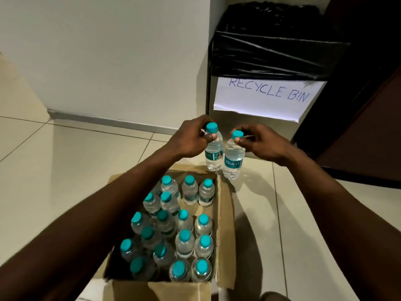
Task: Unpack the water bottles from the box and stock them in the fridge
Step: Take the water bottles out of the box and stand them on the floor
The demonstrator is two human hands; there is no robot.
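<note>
An open cardboard box (pixel 223 213) stands on the tiled floor, holding several small clear water bottles (pixel 184 242) with teal caps, all upright. Beyond its far right corner, my left hand (pixel 191 137) pinches the neck of one water bottle (pixel 213 153) just under its teal cap. My right hand (pixel 260 142) pinches the neck of a second bottle (pixel 233 161) with a Bisleri label. Both bottles are upright, side by side and touching, at or just above the floor. No fridge is in view.
A bin (pixel 267 61) lined with a black bag and labelled "RECYCLE BIN" stands right behind the two held bottles. A white wall (pixel 108 51) runs behind the box on the left. A dark panel (pixel 368 105) stands at the right. Pale floor tiles (pixel 54 159) surround the box.
</note>
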